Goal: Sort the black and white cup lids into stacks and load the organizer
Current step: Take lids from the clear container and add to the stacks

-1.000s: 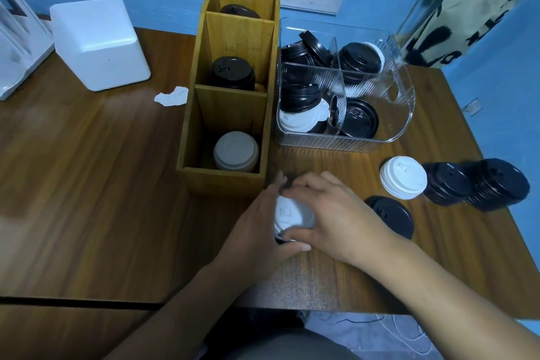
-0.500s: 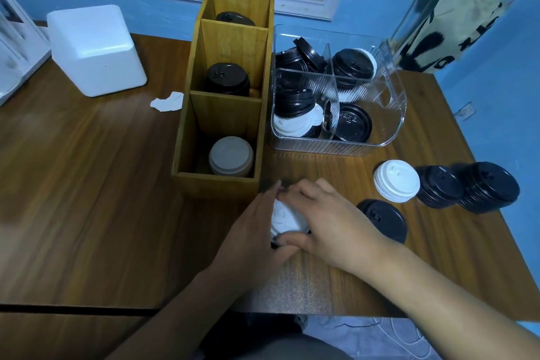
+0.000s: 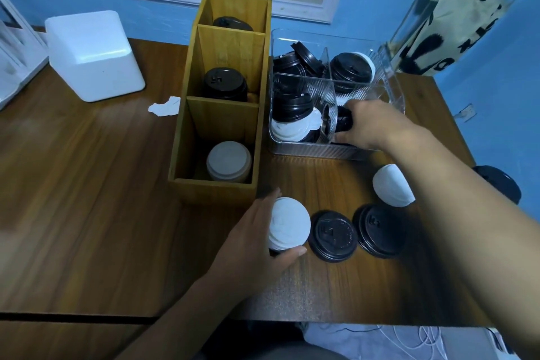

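Your left hand (image 3: pixel 254 231) cups the white lid stack (image 3: pixel 290 223) on the desk (image 3: pixel 87 213), near the organizer's (image 3: pixel 216 190) front wall. Your right hand (image 3: pixel 369 123) is deep in the clear bin (image 3: pixel 306 152), fingers gripping a black lid (image 3: pixel 343 121). The desk runs wide to your left.

glossy wood-grain table (image 3: pixel 87 213), matt wooden organizer (image 3: pixel 216 193), clear ribbed plastic bin (image 3: pixel 309 152), plastic lids (image 3: pixel 333 235)

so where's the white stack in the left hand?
Head view, lower centre: white stack sits off the wooden organizer's near-right corner, left hand gripping it, a black lid just right.
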